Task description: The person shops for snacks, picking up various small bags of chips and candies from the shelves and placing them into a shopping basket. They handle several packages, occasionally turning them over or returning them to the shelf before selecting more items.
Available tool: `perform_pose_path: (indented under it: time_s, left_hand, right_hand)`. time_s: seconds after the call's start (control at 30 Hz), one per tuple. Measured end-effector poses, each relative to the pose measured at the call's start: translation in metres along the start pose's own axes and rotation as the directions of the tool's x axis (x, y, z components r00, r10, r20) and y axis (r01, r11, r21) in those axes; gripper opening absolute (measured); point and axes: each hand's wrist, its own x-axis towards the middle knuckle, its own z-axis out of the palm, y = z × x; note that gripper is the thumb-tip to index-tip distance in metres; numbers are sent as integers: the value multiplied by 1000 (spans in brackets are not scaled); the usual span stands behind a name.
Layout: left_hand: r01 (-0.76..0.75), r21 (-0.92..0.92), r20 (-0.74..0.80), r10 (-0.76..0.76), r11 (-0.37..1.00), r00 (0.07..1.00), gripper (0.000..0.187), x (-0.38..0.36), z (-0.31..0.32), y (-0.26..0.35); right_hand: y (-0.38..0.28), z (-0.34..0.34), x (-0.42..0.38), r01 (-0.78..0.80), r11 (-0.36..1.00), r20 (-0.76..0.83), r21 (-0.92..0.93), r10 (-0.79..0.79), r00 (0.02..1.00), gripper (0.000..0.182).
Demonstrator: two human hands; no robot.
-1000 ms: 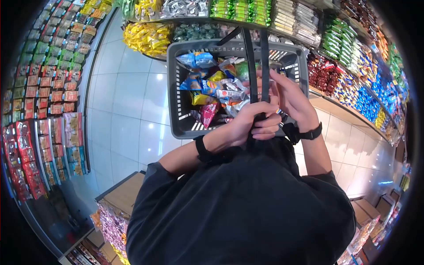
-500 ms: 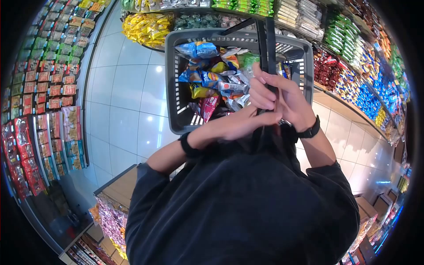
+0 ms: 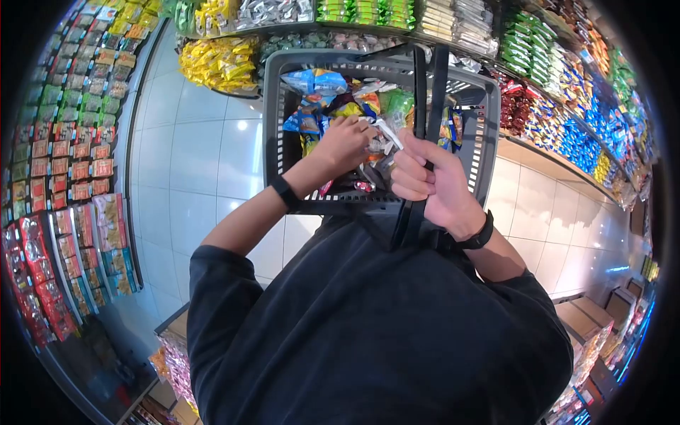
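Observation:
A grey shopping basket [image 3: 275, 177] holds many snack packets, among them a blue one [image 3: 315, 82] at its back left. My right hand [image 3: 428, 177] is closed round the basket's black handles [image 3: 419, 92]. My left hand [image 3: 346, 145] reaches inside over the packets, with its fingers bent on or just above them. Whether it grips a packet cannot be made out. Between the two hands lies a white packet [image 3: 386, 131]. A green packet [image 3: 398, 105] shows behind it.
Yellow packets [image 3: 219, 64] fill a shelf beyond the basket at the left. Red packets [image 3: 518, 105] and blue packets [image 3: 584, 149] line the shelf on the right. A rack of hanging packets [image 3: 71, 170] stands at the far left, beside the tiled floor [image 3: 191, 184].
My left hand has left the handles and moved left, down into the basket. My right hand has stayed on the handles and moved slightly lower. The shelves have shifted slightly left in view.

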Motion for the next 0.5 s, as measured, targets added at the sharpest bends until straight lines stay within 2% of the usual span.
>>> perform_pose_path:
  time_s: [0.07,0.13,0.2,0.27,0.33,0.37,0.43,0.47,0.5]
  left_hand:
    - [-26,37,-19,27,999,999,31,8,18,-7]
    - [1,5,58,-2,1000,998,30,15,21,-18]
    - [-26,27,75,24,999,997,28,21,14,-26]
    - [20,32,69,-22,999,997,27,28,13,-42]
    - [31,-170,91,-16,985,996,28,31,-16,-55]
    - [-2,-237,22,7,972,1000,27,34,-42,-52]
    - [284,-378,170,-236,881,957,24,35,-69,-58]
    - [424,-422,228,-359,801,905,23,38,-93,-57]
    - [385,-493,150,-360,780,921,22,37,-106,-65]
  right_hand:
    - [2,0,5,8,1000,-26,15,-8,1000,27]
    - [-3,-5,13,32,999,26,25,-32,999,25]
    - [-10,-2,22,53,999,-61,3,-53,997,24]
    - [-21,-5,34,63,997,-154,38,-56,986,22]
    - [-27,-5,49,101,993,-160,63,-90,983,18]
    - [-32,-5,56,110,991,-140,71,-99,985,17]
    - [-36,-8,65,124,989,-108,76,-115,987,13]
    - [-39,-8,69,135,986,-82,102,-127,989,15]
    - [-43,-8,72,148,983,-90,112,-139,986,16]
